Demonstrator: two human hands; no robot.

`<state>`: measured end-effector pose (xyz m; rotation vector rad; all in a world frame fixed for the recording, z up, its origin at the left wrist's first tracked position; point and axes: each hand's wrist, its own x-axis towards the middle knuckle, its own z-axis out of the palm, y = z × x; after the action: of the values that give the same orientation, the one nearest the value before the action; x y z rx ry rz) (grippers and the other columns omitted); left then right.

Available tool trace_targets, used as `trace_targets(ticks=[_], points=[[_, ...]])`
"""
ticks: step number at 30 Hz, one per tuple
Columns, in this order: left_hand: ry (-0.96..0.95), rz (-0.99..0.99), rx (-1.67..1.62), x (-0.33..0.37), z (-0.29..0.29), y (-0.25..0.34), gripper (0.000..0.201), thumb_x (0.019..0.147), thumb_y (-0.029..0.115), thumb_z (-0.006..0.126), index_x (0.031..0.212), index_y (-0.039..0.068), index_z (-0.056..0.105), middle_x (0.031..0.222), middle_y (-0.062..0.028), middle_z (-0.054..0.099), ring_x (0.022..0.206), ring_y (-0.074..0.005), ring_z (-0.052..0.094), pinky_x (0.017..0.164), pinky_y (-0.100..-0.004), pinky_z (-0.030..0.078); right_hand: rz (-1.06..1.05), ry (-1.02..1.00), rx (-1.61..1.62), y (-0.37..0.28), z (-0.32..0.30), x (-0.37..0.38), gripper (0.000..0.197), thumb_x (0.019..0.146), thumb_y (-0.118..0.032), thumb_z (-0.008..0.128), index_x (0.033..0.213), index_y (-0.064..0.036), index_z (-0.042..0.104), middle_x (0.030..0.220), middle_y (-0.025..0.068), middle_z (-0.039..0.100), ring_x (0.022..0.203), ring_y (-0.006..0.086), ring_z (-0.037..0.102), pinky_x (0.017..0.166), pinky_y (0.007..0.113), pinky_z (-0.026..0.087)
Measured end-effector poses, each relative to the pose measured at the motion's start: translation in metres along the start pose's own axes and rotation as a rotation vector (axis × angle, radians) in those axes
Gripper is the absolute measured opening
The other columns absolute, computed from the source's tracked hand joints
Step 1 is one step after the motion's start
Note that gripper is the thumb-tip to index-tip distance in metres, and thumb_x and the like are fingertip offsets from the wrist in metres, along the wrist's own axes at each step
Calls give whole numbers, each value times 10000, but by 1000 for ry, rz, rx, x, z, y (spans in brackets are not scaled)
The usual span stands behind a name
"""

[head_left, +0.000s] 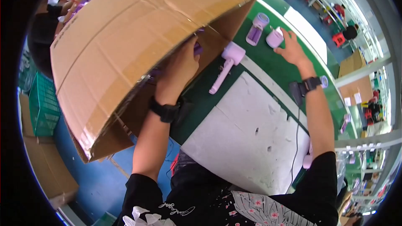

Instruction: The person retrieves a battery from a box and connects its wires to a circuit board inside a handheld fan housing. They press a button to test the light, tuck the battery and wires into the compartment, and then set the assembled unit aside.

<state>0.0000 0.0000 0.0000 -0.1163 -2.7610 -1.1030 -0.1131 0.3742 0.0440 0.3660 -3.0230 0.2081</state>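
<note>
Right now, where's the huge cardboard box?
In the head view, the huge cardboard box is at upper left, left of the whitish sheet, with the left hand at its opening.

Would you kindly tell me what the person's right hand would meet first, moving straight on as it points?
The right hand would probably meet the short lilac part just ahead of it; whether they touch is unclear.

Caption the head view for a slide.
Left hand in a cardboard box's opening, right hand at a lilac part on a green table.
</note>
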Motion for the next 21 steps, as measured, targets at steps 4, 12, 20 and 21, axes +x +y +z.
trace_targets(ticks=[4, 12, 20, 21], points=[[310, 196, 360, 14, 34, -31, 467, 762, 157, 743, 1218, 142, 645, 1450, -141, 431, 1374, -403, 327, 1120, -590, 234, 94, 133, -53, 34, 51, 35, 827, 717, -240, 819, 1432, -149, 413, 1407, 256, 414, 1255, 458, 489, 1001, 462, 471], [47, 110, 194, 1, 14, -27, 446, 750, 119, 736, 1188, 131, 650, 1437, -128, 438, 1358, -399, 341, 1077, -595, 281, 95, 225, 111, 5, 29, -7, 600, 714, -175, 825, 1236, -103, 538, 1271, 188, 523, 1042, 329, 606, 853, 431, 535], [-20, 253, 297, -23, -16, -8, 374, 748, -3, 696, 1109, 87, 655, 1341, -121, 491, 1275, -354, 432, 1032, -507, 375, 268, 23, 1491, -17, -77, -155, 384, 997, -369, 470, 1170, -37, 559, 1023, 106, 629, 771, 174, 628, 561, 300, 516], [-30, 261, 294, -23, -18, -13, 382, 748, -15, 692, 1116, 79, 652, 1327, -125, 497, 1259, -356, 446, 1024, -482, 388, 402, 14, 1548, -32, -76, -172, 408, 1004, -386, 453, 1178, -32, 558, 1016, 110, 633, 754, 175, 624, 548, 295, 506]])
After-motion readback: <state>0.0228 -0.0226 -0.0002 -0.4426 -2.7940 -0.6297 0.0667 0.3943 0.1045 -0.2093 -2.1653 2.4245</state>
